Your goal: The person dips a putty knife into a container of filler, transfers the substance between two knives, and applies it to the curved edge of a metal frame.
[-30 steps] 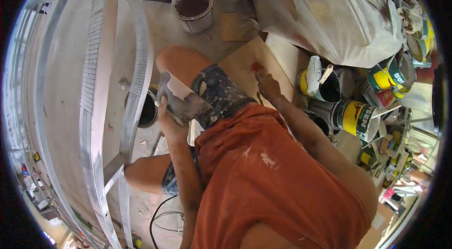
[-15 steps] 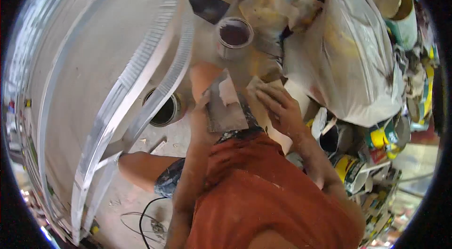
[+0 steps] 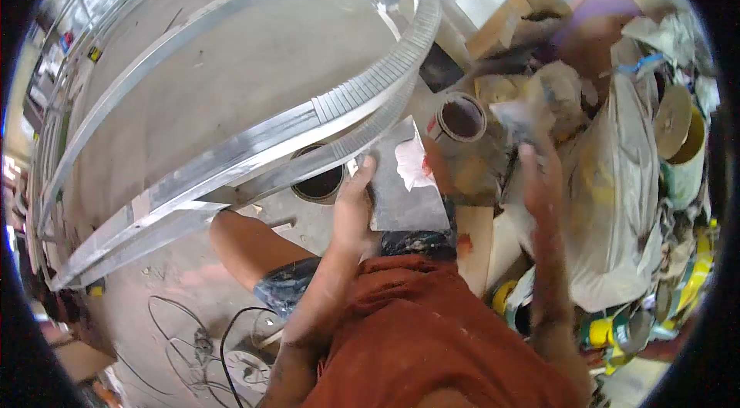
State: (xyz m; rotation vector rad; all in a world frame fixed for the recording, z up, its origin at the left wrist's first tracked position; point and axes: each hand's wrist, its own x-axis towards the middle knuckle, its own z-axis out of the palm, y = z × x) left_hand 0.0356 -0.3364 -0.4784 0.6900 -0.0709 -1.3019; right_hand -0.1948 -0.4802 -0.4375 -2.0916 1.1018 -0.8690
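Note:
My left hand (image 3: 354, 204) is closed on the left edge of a flat grey plate (image 3: 408, 214), its thumb on top. A lump of pinkish-white putty (image 3: 413, 165) lies on the plate's upper part. Out to the right, my right hand (image 3: 543, 180) is raised and smeared by motion. It grips what looks like a putty knife (image 3: 515, 115), its pale, wide blade pointing away from me; the handle is mostly hidden by the fingers. Just beyond the plate stands an open can (image 3: 460, 116) with a dark inside.
A curved metal frame (image 3: 254, 138) with a slotted bend arches across the left and over a second dark can (image 3: 317, 180). Cables (image 3: 196, 346) lie on the floor. At right are a plastic-covered heap (image 3: 617, 223), several used cans and a cardboard box (image 3: 505, 22).
My right hand has left a tan sheet near my lap and reached outward, now with the blurred putty knife. The view has turned, shifting the frame and cans. My left hand still holds the plate.

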